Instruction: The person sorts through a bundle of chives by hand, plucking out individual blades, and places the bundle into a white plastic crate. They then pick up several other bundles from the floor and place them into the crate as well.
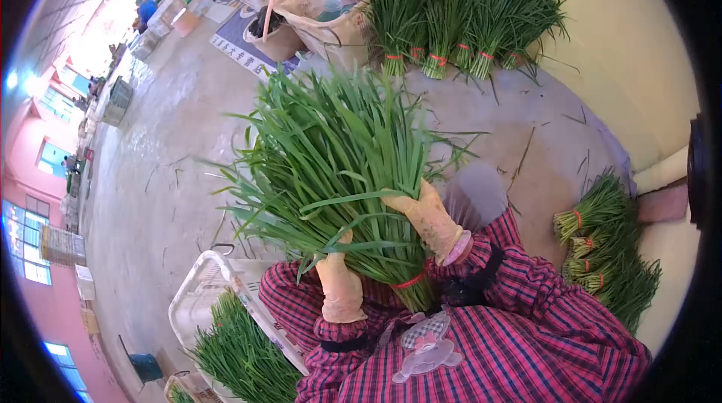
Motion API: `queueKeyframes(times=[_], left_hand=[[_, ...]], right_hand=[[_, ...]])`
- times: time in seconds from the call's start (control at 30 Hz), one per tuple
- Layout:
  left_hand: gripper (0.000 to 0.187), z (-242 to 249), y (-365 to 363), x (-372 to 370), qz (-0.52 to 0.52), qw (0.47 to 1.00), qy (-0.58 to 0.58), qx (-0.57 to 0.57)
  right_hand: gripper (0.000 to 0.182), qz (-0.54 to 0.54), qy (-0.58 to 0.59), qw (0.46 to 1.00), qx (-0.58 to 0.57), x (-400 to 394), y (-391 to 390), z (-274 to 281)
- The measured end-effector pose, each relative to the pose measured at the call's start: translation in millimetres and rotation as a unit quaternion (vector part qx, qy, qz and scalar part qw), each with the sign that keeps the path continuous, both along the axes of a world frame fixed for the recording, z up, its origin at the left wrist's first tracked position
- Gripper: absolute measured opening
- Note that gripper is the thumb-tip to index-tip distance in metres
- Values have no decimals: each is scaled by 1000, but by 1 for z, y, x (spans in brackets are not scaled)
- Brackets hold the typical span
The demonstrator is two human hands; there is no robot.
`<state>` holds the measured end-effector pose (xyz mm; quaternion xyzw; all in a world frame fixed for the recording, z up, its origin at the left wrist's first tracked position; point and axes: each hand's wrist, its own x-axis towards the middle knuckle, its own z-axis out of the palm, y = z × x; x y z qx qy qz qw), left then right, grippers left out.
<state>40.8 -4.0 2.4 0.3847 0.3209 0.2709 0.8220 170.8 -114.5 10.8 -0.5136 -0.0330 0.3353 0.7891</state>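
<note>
Grey floor (158, 185), tied bunches (462, 16) by wall (620, 34). Gloved left hand (341, 284) and right hand (429, 219) gripping leafy bunch (338, 151), red band (408, 281) near base.

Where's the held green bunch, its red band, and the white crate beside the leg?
Green bunch (338, 155), head view: middle of leaves.
Red band (408, 281), head view: middle.
White crate (197, 283), head view: wall.

This looks like a produce-packing hall: banded bundles of greens (455, 8) line a cream wall (624, 34), plastic crates (244, 275) stand on the wide floor (165, 155), windows (26, 241) light a pink wall (59, 320).
</note>
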Motion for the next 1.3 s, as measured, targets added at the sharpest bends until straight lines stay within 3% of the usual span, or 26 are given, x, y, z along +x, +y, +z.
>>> queueKeyframes(times=[0.17, 0.23, 0.27, 0.43, 0.5, 0.6, 0.67, 0.7, 0.8, 0.83, 0.9, 0.93, 1.0, 1.1, 1.23, 1.3], left_hand=[[30, -8, -2, 8, -31, 998, 28, 40], [29, -27, 12, 8, -101, 990, 95, 18], [28, -13, 1, 8, -35, 998, 61, -1], [28, -22, 8, 5, -17, 998, 31, -44], [29, -22, 7, 3, 12, 997, 69, -22], [29, -32, 8, 2, 41, 997, 68, -19], [26, -53, 15, -3, 22, 997, 70, 13], [25, -62, 17, -7, 4, 996, 73, 46], [25, -53, 13, -2, 3, 995, 81, 52], [25, -43, 9, 2, 0, 995, 80, 52], [29, -23, 0, 9, 7, 998, 57, 11], [29, -22, -2, 9, 7, 998, 58, 11], [32, -21, -4, 9, 9, 999, 52, 6], [34, -23, -5, 9, 20, 997, 63, 44], [34, -22, -7, 9, 31, 998, 40, 33], [32, -20, -6, 8, 13, 991, 101, 88]], right_hand=[[40, 3, -86, 996, -17, -14, 3, -12], [41, -7, -148, 989, 12, -19, 6, -18], [39, 6, -146, 989, -3, -18, 6, -18], [52, 88, -143, 986, -21, -2, -10, 10], [57, 102, -143, 984, -13, 10, -20, 14], [65, 8, -201, 978, -58, 32, -31, 24], [55, -164, -359, 917, -57, 42, -33, 36], [55, -164, -359, 917, -57, 44, -34, 45], [26, -37, -401, 915, 19, 40, -31, 70], [26, -39, -401, 915, 18, 38, -26, 78], [22, 94, -539, 832, -87, 40, -16, 91], [22, 95, -539, 832, -87, 40, -10, 91], [24, 83, -617, 766, -162, 42, 1, 89], [25, 85, -634, 743, -199, 45, 9, 89], [20, 106, -624, 749, -196, 49, 11, 86], [17, 124, -572, 794, -167, 52, 11, 82]])
